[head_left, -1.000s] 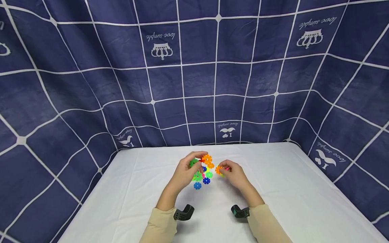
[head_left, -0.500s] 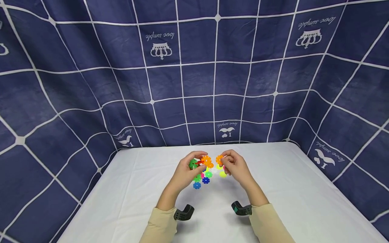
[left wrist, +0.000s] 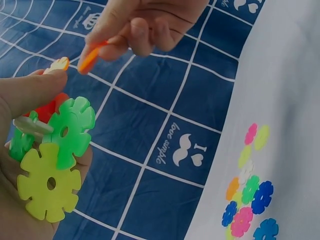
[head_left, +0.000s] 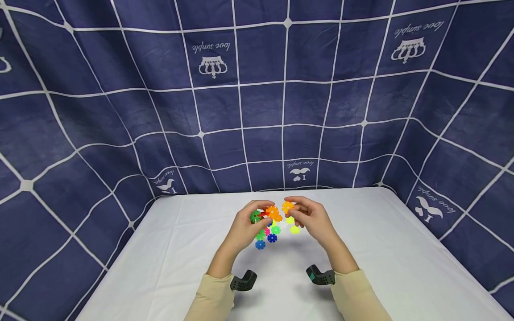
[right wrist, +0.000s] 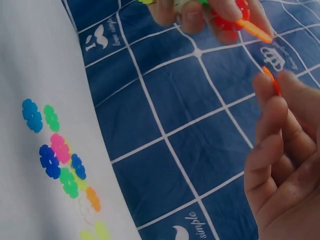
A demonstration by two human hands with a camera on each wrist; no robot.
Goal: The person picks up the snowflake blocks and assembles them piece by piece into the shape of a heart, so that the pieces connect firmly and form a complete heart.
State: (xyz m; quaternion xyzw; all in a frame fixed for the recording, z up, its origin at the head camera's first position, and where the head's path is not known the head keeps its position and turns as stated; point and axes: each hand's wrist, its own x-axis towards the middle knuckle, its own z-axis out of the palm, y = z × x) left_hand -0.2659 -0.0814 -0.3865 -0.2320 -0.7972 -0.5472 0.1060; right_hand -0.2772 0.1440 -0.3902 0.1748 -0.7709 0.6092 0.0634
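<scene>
Perhaps for control, the right hand (head_left: 312, 218) pinches an orange plastic disc (head_left: 287, 207) near the multicoloured disc cluster (left wrist: 76, 128) the left hand (head_left: 246, 223) grips.

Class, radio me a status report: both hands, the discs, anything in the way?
Left hand gripping joined discs. Right hand pinching an orange disc, apart from them. Loose discs on the table; nothing visible blocks the gap.

The person wears beige sleeves (head_left: 212, 296) and two curved black wrist bands (head_left: 243, 281) with small holes, the right having a green patch (head_left: 311, 276).
</scene>
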